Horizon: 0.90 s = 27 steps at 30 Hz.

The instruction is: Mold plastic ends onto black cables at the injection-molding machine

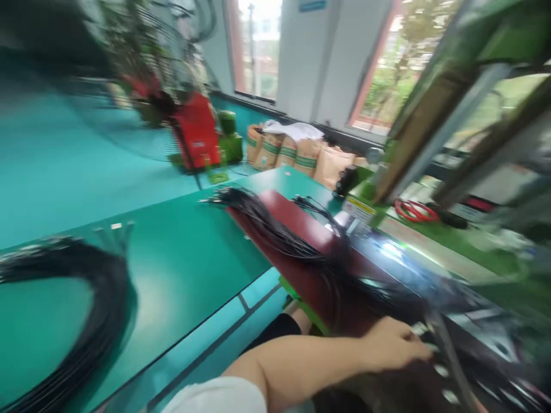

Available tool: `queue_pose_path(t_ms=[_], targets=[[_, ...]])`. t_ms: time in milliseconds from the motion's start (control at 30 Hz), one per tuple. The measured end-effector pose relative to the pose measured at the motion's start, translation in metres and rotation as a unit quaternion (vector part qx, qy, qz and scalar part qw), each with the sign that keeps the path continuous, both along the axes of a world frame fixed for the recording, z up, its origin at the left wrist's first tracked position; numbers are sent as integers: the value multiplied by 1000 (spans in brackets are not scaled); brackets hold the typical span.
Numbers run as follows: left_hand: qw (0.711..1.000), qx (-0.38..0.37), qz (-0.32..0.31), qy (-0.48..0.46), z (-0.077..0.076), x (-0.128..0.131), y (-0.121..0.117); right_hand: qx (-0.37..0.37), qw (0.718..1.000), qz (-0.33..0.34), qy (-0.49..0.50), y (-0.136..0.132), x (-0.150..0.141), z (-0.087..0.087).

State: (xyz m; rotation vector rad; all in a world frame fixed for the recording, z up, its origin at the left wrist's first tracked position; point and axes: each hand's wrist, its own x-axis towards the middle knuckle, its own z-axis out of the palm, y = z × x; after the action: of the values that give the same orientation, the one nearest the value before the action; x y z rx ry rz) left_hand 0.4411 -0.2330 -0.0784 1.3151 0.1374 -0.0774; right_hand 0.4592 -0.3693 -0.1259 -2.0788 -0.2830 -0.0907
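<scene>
My left hand (pixel 394 344) reaches across to the lower right, its fingers curled and blurred. Whatever it may be gripping is hidden. Right by its fingertips are small white pieces (pixel 441 370) and a dark upright strip (pixel 450 355) of the machine. A sliver of skin (pixel 478 405) at the bottom right seems to belong to my right hand; its fingers are hidden. A long bundle of black cables (pixel 284 235) lies along a dark red board (pixel 241 221) and runs toward my left hand.
Another thick bundle of black cables (pixel 107 298) curves over the green table (pixel 185 252) at left. The green machine (pixel 486 246) stands at right, with a coiled red cable (pixel 415 211) on it. Paper sacks (pixel 305 155) and a red machine (pixel 198 132) stand farther back.
</scene>
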Motion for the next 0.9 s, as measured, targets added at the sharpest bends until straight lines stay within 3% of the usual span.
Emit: queue_pose_path(t_ms=[100, 200, 267, 433, 667, 800, 900], targets=[[998, 20, -57, 21, 6, -4, 0, 0, 997, -45, 61, -54, -39, 25], [996, 12, -69, 47, 10, -6, 2, 75, 980, 7, 182, -64, -63, 48], [994, -5, -89, 67, 12, -7, 3, 107, 974, 20, 199, -58, -64, 56], [989, -22, -114, 93, 14, -11, 4, 132, 971, 39, 196, -54, -60, 57], [990, -25, -100, 92, 14, -11, 4, 91, 977, 57, 185, -56, -64, 57], [993, 5, -90, 79, 13, -12, 3, 14, 986, 78, 146, -53, -63, 61], [993, 45, -100, 36, 11, -12, 4, 43, 981, 87, 166, -53, -61, 62]])
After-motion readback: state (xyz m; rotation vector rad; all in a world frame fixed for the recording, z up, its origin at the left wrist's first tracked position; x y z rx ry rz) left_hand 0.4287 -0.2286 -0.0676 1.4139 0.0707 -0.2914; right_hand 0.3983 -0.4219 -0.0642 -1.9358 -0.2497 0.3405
